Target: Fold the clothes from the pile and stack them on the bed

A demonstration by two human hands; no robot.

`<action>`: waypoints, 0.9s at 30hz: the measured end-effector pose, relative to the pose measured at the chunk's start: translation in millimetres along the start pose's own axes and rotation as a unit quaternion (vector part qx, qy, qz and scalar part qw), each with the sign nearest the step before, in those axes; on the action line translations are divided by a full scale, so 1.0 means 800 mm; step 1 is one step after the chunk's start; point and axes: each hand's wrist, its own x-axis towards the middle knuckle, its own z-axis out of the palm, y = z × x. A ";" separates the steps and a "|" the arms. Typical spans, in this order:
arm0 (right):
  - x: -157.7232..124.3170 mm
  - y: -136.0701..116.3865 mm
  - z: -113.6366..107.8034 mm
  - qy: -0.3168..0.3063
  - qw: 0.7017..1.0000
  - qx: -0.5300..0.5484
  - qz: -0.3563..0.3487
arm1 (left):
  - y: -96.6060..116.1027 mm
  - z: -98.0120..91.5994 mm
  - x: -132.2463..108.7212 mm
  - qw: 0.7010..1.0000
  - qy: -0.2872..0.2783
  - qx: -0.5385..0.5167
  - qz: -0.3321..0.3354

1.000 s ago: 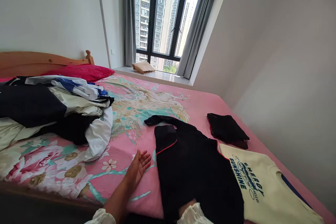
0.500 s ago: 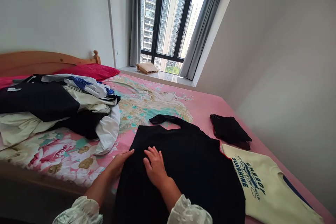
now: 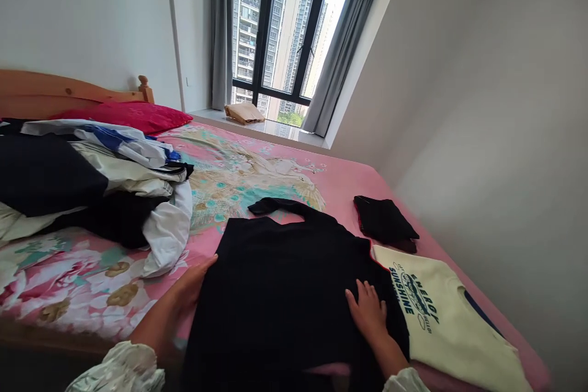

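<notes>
A black long-sleeved top [image 3: 271, 294] lies spread on the bed, one sleeve [image 3: 285, 203] curving out beyond its far edge. At the garment's left edge rests my left hand [image 3: 195, 282], a finger stretched along the fabric and the others mostly hidden. My right hand [image 3: 368, 311] lies flat on the right part of the top, fingers apart and holding nothing. Just right of the top is a folded cream shirt [image 3: 459, 318] with dark printed lettering, partly covered by the top's red-trimmed edge.
A folded black garment [image 3: 384, 220] sits farther back on the right. Piled clothes [image 3: 46, 171] in black, white, cream and blue lie on the left of the pink floral bedsheet [image 3: 340, 177]. Behind them are a red pillow [image 3: 133, 115] and the wooden headboard [image 3: 68, 90].
My right hand has moved right across the black top, from its left part toward its right side. My left hand stays by the left edge. The view has shifted slightly.
</notes>
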 end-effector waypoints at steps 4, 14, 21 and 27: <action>0.001 -0.049 -0.016 0.043 0.986 0.112 -0.112 | 0.014 0.004 0.020 0.990 -0.048 -0.077 -0.106; 0.147 -0.083 -0.058 0.059 0.939 0.310 -0.134 | 0.063 0.003 0.073 0.993 -0.061 -0.102 -0.009; 0.242 -0.142 -0.052 0.027 0.949 0.287 -0.129 | 0.083 0.015 0.149 0.992 -0.030 -0.120 -0.014; 0.284 -0.214 -0.033 -0.001 0.970 0.217 -0.113 | 0.084 0.018 0.186 0.996 -0.023 -0.085 0.003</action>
